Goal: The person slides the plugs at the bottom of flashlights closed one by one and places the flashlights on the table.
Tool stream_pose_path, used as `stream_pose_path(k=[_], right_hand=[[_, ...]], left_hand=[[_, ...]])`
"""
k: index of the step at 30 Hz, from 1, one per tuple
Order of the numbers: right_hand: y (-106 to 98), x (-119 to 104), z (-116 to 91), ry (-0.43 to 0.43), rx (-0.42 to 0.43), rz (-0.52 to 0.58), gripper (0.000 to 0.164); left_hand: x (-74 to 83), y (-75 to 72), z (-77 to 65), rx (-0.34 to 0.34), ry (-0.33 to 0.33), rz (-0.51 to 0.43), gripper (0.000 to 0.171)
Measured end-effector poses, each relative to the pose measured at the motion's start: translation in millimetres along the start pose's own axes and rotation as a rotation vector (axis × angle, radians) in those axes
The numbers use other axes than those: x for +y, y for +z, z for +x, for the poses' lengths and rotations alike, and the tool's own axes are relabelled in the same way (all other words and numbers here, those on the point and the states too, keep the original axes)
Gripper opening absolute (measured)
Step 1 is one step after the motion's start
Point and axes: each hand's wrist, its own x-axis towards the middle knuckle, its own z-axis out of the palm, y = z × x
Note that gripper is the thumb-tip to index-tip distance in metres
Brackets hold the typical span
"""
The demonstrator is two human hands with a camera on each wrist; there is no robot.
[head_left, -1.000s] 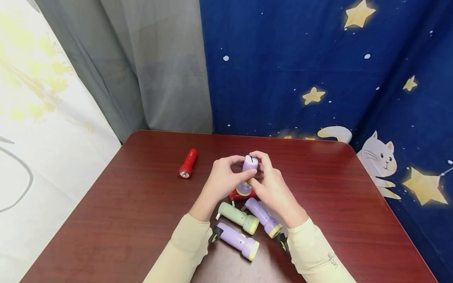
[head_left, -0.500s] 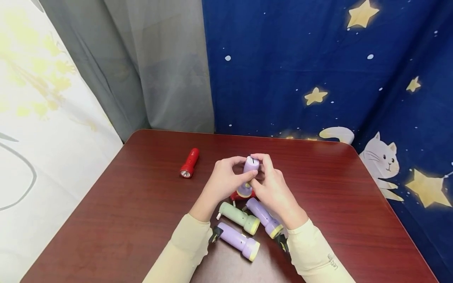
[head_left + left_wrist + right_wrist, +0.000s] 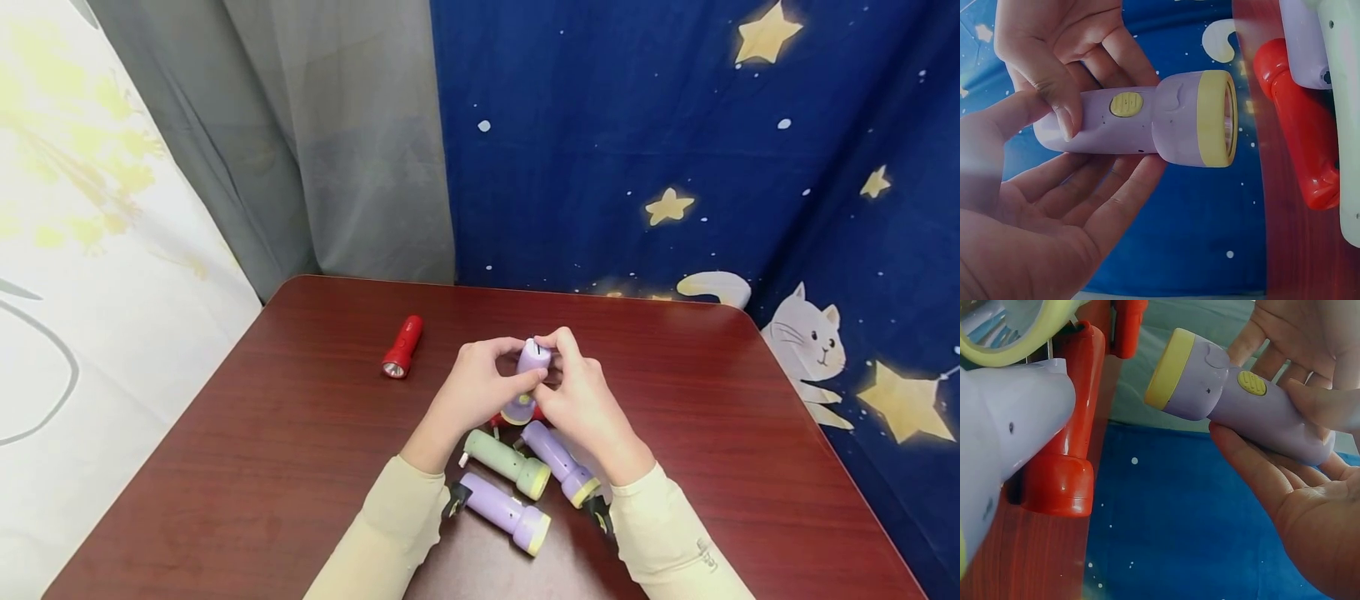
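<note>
Both hands hold a purple flashlight (image 3: 533,358) with a yellow lens ring and a yellow switch (image 3: 1126,104). In the head view its tail end, with a dark slot, points up and its lens end points down. My left hand (image 3: 480,379) grips the body from the left, and my right hand (image 3: 581,392) grips it from the right, fingertips near the tail. Just below lie a red flashlight (image 3: 1063,481), partly hidden, a green flashlight (image 3: 506,460) and a purple flashlight (image 3: 555,458). Another purple flashlight (image 3: 498,506) lies nearer the body.
A red flashlight (image 3: 402,346) lies apart at the left on the dark red table (image 3: 300,417). Behind the table's far edge hang a grey curtain (image 3: 367,167) and a blue star-patterned curtain (image 3: 570,167). Black straps sit at both wrists.
Both hands and the held flashlight have shifted slightly down in the head view, toward the body. The flashlights on the table have stayed in place.
</note>
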Motion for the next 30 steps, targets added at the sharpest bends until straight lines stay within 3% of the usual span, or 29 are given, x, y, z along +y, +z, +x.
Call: stream_pose_path(k=[9, 19, 30], right_hand=[[0.5, 3.1, 2.7, 0.025, -0.011, -0.039, 0.038], [7.3, 4.2, 12.2, 0.014, 0.005, -0.111, 0.036], [7.2, 2.9, 9.8, 0.016, 0.008, -0.108, 0.042]], left_hand=[[-4.0, 2.3, 7.3, -0.013, -0.002, -0.011, 0.039], [-17.7, 6.5, 15.9, 0.042, -0.027, -0.056, 0.039], [-16.1, 9.3, 15.9, 0.058, -0.031, -0.085, 0.039]])
